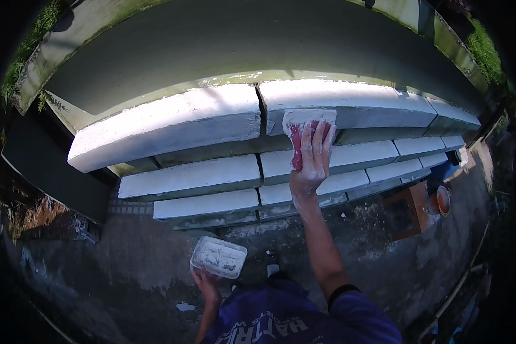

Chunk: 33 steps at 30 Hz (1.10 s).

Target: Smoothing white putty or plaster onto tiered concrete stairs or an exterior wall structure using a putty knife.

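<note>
My right hand (312, 163) reaches up and forward, its fingers wrapped around a red-handled wide flat brush (309, 116). White paint coats the brush head, which lies against the front face of the upper concrete ledge (355, 116). White also smears my fingers and wrist. Low and to the left, my left hand (207, 282) is closed on the near edge of a rectangular plastic tub (219, 256). Thin white paint covers the tub's bottom in streaks. Whether the brush bristles touch the ledge firmly cannot be made out.
Two lower white-topped steps (195, 176) run below the ledge, split by a dark vertical gap. A grey-green wall (258, 40) rises behind. At the right stand an orange-brown box (404, 212) and a round orange container (443, 200). A dark panel (54, 163) leans at the left.
</note>
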Tool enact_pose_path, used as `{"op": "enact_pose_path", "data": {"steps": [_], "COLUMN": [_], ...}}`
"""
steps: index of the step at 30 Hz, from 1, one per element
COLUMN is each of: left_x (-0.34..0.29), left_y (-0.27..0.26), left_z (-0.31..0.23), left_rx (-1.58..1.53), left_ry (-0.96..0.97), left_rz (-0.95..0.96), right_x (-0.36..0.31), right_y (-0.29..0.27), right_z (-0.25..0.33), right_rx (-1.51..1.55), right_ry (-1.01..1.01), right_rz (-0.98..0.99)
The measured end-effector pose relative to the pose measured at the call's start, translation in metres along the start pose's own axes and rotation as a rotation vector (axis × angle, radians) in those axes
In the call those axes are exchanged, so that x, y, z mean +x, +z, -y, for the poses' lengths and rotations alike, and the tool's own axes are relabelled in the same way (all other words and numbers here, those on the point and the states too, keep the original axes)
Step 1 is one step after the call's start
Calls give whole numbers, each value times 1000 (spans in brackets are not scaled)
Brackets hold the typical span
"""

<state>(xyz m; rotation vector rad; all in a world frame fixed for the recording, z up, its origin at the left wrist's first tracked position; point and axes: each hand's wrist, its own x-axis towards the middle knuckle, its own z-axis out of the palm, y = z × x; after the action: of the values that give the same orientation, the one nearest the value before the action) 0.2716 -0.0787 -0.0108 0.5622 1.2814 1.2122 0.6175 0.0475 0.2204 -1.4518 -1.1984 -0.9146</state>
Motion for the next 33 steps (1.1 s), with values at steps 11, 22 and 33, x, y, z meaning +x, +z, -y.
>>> {"op": "enact_pose_path", "data": {"steps": [11, 22, 33], "left_x": [7, 5, 2], "left_y": [-10, -3, -10], "left_z": [1, 4, 4], "left_rx": [-32, -12, -33], "left_ry": [32, 13, 12], "left_rz": [-21, -35, -11], "right_x": [-42, -47, 3], "right_y": [-21, 10, 8], "right_z": [23, -2, -22], "right_rx": [91, 13, -70], "right_ry": [-100, -144, -147], "right_rz": [172, 236, 40]}}
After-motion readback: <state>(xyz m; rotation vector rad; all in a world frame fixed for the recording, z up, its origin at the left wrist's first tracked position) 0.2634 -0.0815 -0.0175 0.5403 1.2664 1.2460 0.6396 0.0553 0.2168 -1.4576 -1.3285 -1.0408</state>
